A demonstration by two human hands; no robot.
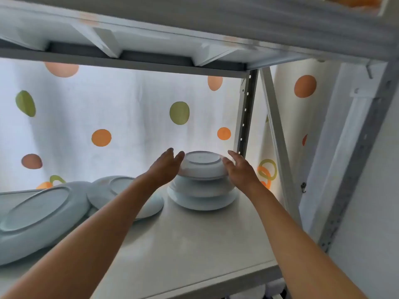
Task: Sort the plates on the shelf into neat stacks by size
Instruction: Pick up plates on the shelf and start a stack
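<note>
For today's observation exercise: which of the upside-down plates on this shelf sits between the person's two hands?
The top plate of the right-hand stack, flanked by the left hand and right hand. The other plates lie lower or further left.

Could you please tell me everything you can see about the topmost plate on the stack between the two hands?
The small white glazed plate lies upside down, its round foot ring facing up, roughly level on a stack of similar white upturned plates near the back right of the pale shelf board. It looks ceramic, glossy and unchipped where visible. The left hand and right hand flank its rim with straight fingers; whether they actually touch it cannot be told.
</note>
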